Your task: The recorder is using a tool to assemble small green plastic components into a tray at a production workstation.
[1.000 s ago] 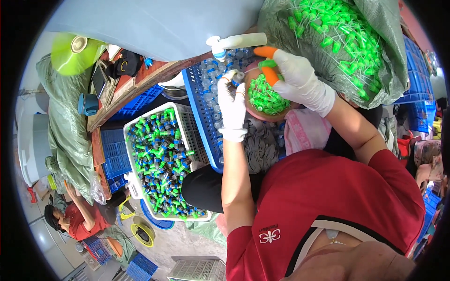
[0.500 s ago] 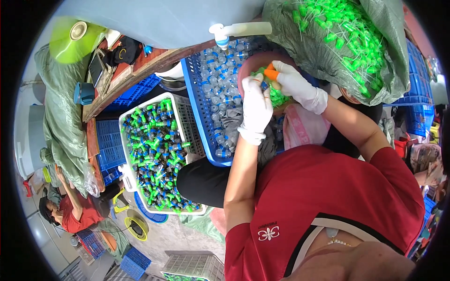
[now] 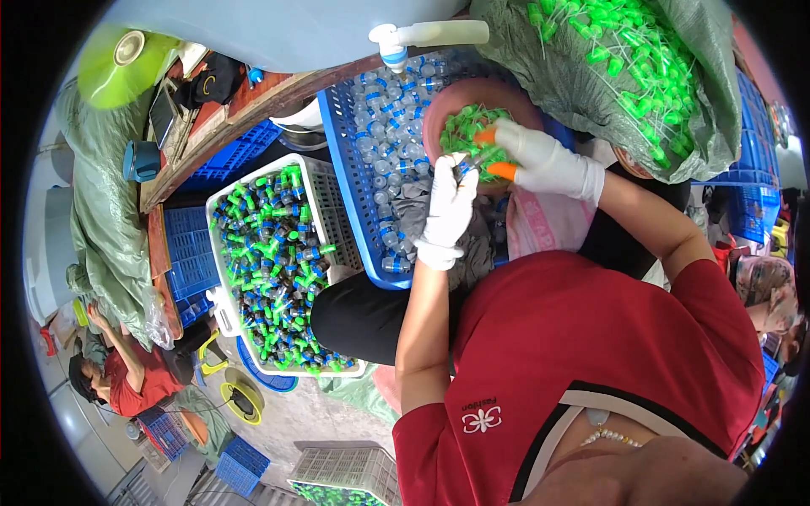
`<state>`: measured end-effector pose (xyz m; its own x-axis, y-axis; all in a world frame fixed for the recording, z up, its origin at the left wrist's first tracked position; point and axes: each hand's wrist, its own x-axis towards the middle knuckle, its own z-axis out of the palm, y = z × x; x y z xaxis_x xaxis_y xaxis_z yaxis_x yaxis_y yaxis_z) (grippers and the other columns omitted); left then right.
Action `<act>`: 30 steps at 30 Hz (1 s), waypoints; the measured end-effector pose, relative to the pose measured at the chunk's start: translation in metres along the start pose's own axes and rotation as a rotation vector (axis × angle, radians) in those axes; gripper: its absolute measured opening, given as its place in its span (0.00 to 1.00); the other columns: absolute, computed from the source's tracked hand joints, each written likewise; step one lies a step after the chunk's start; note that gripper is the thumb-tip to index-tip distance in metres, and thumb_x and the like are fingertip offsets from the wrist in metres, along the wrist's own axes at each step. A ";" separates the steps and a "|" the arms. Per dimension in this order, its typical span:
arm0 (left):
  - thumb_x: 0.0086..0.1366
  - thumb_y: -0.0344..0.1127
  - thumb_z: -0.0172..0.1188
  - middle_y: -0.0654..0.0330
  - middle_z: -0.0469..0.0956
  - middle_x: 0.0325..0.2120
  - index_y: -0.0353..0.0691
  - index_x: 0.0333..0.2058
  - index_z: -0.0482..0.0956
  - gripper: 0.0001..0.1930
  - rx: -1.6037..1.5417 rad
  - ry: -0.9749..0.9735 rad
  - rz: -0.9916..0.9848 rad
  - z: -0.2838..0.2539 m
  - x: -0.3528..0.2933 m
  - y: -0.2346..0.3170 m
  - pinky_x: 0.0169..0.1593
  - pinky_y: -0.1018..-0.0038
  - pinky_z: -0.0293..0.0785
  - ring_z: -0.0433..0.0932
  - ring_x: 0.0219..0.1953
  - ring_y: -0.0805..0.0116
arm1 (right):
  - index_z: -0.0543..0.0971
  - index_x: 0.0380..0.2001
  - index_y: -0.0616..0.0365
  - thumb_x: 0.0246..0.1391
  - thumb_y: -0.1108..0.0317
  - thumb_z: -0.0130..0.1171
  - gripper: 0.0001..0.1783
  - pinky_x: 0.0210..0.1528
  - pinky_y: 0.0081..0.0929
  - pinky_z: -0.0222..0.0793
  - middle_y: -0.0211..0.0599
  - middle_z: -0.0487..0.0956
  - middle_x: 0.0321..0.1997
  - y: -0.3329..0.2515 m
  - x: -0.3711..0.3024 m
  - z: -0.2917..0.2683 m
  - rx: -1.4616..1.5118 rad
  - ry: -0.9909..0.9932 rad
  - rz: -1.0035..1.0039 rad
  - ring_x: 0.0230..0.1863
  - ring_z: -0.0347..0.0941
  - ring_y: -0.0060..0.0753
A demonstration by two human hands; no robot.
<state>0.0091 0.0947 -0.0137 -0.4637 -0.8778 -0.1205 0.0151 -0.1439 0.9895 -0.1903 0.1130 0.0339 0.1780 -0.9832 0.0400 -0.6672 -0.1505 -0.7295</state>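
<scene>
Nearby, white crate (image 3: 329, 211) of capped bottles, blue basket (image 3: 342, 135), green sack (image 3: 591, 93)

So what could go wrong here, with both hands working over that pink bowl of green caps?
1. The pink bowl sits on the bottles in the blue crate, so it may tip or slide as the left hand and right hand work at it.
2. The green caps are heaped; some could spill among the bottles.
3. The small piece pinched between the gloved fingers could slip out.
</scene>
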 end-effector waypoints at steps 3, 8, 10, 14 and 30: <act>0.70 0.28 0.51 0.65 0.71 0.34 0.35 0.54 0.68 0.15 -0.218 -0.138 -0.060 -0.006 -0.008 0.004 0.36 0.81 0.64 0.66 0.29 0.79 | 0.76 0.43 0.60 0.55 0.69 0.57 0.12 0.40 0.42 0.73 0.47 0.77 0.37 0.019 -0.006 0.010 -0.104 0.008 -0.309 0.39 0.76 0.56; 0.69 0.27 0.52 0.64 0.70 0.36 0.35 0.53 0.68 0.15 -0.256 -0.244 -0.113 -0.019 -0.012 0.000 0.38 0.79 0.66 0.67 0.31 0.77 | 0.75 0.43 0.60 0.55 0.70 0.59 0.13 0.39 0.42 0.74 0.45 0.77 0.37 0.002 -0.002 -0.008 -0.282 -0.178 -0.291 0.40 0.78 0.54; 0.68 0.27 0.52 0.63 0.70 0.37 0.35 0.53 0.68 0.15 -0.115 -0.240 -0.008 -0.013 -0.011 0.002 0.40 0.77 0.67 0.68 0.34 0.74 | 0.76 0.41 0.60 0.54 0.66 0.59 0.13 0.38 0.43 0.74 0.45 0.77 0.35 -0.001 0.004 -0.016 -0.350 -0.234 -0.412 0.36 0.77 0.54; 0.67 0.26 0.54 0.58 0.70 0.41 0.34 0.52 0.67 0.16 0.237 -0.192 0.294 0.000 -0.014 -0.001 0.47 0.71 0.69 0.70 0.41 0.68 | 0.76 0.40 0.61 0.55 0.62 0.58 0.14 0.35 0.42 0.73 0.44 0.77 0.29 0.013 -0.006 -0.010 -0.339 -0.320 -0.385 0.31 0.76 0.52; 0.68 0.27 0.54 0.52 0.71 0.45 0.33 0.54 0.66 0.17 -0.208 -0.264 -0.158 -0.013 -0.031 -0.014 0.52 0.68 0.69 0.72 0.46 0.61 | 0.75 0.46 0.60 0.57 0.59 0.58 0.19 0.39 0.39 0.73 0.47 0.79 0.37 -0.009 -0.023 0.005 -0.300 -0.252 -0.261 0.36 0.77 0.49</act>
<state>0.0350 0.1177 -0.0244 -0.6870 -0.6928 -0.2191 0.0923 -0.3823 0.9194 -0.1848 0.1375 0.0358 0.5131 -0.8583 0.0020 -0.7496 -0.4493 -0.4861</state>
